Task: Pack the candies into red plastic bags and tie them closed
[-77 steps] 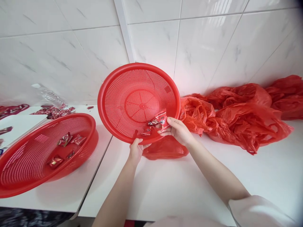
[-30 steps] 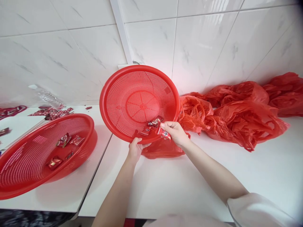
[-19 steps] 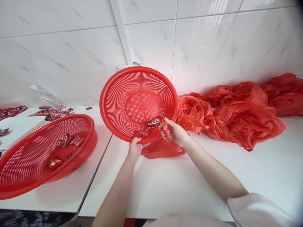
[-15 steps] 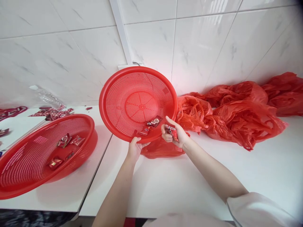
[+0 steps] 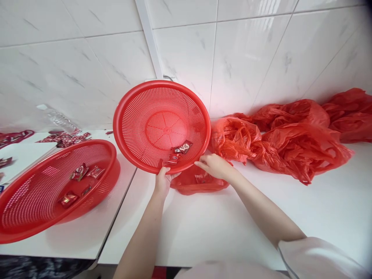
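Note:
A round red plastic colander (image 5: 130, 128) is tipped toward me, with my left hand (image 5: 163, 182) closed on its near rim, thumb on top. Several small red snack packets (image 5: 173, 158) lie inside, low against the near wall. Just right of the rim is my right hand (image 5: 215, 166), fingers stretched to the left and nothing seen in them. Beneath that hand a red plastic bag (image 5: 186, 186) rests on the table, partly hidden by the colander. One packet (image 5: 202, 178) shows through or inside the bag.
At left a second red colander (image 5: 107, 155) leans with several packets in it. Behind it are more wrappers (image 5: 66, 138) and a clear plastic bottle (image 5: 59, 118). Bulging red plastic bags (image 5: 302, 147) line the tiled wall (image 5: 247, 58) at right.
The packet in my right hand has been let go over the bag below. That hand has turned palm down and lowered slightly. The held colander has shifted a little left.

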{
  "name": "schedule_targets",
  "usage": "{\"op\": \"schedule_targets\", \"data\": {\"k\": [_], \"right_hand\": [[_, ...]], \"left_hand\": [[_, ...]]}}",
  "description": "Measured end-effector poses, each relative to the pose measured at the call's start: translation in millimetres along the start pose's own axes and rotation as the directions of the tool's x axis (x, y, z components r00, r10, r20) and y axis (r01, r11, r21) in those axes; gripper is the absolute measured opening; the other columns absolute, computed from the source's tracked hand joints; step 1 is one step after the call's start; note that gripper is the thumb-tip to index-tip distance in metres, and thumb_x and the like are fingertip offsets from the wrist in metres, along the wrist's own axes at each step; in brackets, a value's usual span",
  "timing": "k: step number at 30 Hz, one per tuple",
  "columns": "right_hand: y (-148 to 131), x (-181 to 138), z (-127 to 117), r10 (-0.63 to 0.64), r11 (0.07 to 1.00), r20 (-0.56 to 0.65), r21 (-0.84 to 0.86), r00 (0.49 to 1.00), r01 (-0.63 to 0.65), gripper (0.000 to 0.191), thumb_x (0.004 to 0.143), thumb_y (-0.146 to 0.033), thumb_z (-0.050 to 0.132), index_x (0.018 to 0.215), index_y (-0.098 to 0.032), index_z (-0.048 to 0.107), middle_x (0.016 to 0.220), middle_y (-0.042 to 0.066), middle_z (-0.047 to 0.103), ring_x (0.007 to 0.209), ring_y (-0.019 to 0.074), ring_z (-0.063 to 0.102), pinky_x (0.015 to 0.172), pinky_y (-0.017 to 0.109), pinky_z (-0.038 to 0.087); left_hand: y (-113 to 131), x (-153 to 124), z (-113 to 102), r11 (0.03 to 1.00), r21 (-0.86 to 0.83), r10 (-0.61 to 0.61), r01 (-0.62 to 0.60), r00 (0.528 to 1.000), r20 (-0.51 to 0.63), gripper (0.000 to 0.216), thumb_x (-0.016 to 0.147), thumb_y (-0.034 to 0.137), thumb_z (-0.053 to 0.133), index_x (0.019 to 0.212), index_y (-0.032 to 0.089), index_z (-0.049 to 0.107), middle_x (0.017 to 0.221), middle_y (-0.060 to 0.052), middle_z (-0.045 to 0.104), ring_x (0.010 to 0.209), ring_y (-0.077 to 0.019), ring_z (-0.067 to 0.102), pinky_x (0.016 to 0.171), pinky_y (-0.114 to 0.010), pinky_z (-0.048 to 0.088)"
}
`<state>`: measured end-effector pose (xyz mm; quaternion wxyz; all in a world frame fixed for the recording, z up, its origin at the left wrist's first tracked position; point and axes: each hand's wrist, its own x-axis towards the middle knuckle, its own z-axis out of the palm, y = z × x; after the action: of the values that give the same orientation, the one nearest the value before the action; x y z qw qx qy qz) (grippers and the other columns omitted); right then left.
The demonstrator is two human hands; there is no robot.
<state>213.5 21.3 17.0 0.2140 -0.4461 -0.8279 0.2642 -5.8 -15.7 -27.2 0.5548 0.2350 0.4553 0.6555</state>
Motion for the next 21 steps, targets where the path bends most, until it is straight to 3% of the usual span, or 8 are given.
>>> {"op": "schedule_targets", "data": {"k": [3,7,9,12,15,19,21], "right_hand": [[-5,-1,-6,-0.053,0.997,-0.125,-0.066,0.991,0.045,0.036,0.096,-0.041,0.043,0.072,-0.019,0.056,0.070,0.004,0.062,0.061,0.0152,0.056,0.057,0.026,0.036],[-14,-3,-10,-0.173,0.984,-0.292,-0.086,0.941,0.154,0.032,0.099,-0.037,0.037,0.088,-0.018,0.061,0.084,0.007,0.066,0.080,0.0192,0.062,0.071,0.030,0.046],[-15,-4,-6,-0.293,0.956,-0.249,-0.102,0.923,0.276,0.033,0.097,-0.041,0.041,0.111,-0.018,0.060,0.110,0.011,0.065,0.105,0.0230,0.060,0.088,0.036,0.047],[-13,-3,6,-0.432,0.895,-0.076,-0.157,0.899,0.417,0.064,0.088,-0.055,0.052,0.139,-0.017,0.042,0.141,0.016,0.048,0.132,0.0289,0.042,0.109,0.050,0.032],[-11,-1,15,-0.443,0.880,0.011,-0.188,0.897,0.437,0.079,0.082,-0.057,0.061,0.144,-0.016,0.036,0.142,0.017,0.046,0.133,0.0313,0.040,0.112,0.056,0.024],[-10,-1,15,-0.426,0.892,0.027,-0.158,0.905,0.424,0.068,0.080,-0.049,0.066,0.138,-0.020,0.046,0.132,0.015,0.054,0.123,0.0290,0.049,0.103,0.049,0.038],[-10,-2,16,-0.430,0.893,0.005,-0.145,0.903,0.426,0.071,0.080,-0.053,0.065,0.139,-0.019,0.045,0.137,0.016,0.049,0.128,0.0295,0.044,0.104,0.048,0.038]], "left_hand": [[0,-1,1,1.000,0.008,0.017,-0.017,1.000,-0.005,0.027,0.060,0.020,0.061,0.086,0.015,0.064,0.090,-0.005,0.071,0.100,-0.0283,0.065,0.084,-0.047,0.055],[-5,-9,9,1.000,0.010,0.000,0.000,1.000,0.028,0.032,0.060,0.020,0.064,0.092,0.015,0.064,0.090,-0.005,0.071,0.100,-0.0298,0.065,0.084,-0.049,0.055],[-12,-17,15,1.000,-0.002,-0.019,0.019,0.999,0.047,0.036,0.059,0.020,0.065,0.095,0.016,0.064,0.092,-0.005,0.071,0.099,-0.0302,0.065,0.082,-0.048,0.055],[-20,-28,24,0.999,-0.014,-0.033,0.034,0.997,0.071,0.040,0.060,0.019,0.064,0.100,0.018,0.064,0.096,-0.004,0.071,0.100,-0.0298,0.065,0.081,-0.045,0.056],[-21,-33,29,0.999,-0.028,-0.026,0.028,0.997,0.075,0.041,0.060,0.018,0.063,0.101,0.019,0.065,0.095,-0.003,0.072,0.101,-0.0299,0.065,0.082,-0.043,0.055],[-16,-31,28,0.999,-0.038,0.007,-0.003,0.994,0.111,0.044,0.062,0.019,0.062,0.106,0.020,0.064,0.099,-0.004,0.072,0.103,-0.0297,0.065,0.085,-0.043,0.054],[-15,-30,26,1.000,-0.027,0.014,-0.011,0.994,0.107,0.045,0.062,0.019,0.063,0.107,0.020,0.064,0.099,-0.004,0.072,0.103,-0.0301,0.065,0.085,-0.043,0.054]]}}
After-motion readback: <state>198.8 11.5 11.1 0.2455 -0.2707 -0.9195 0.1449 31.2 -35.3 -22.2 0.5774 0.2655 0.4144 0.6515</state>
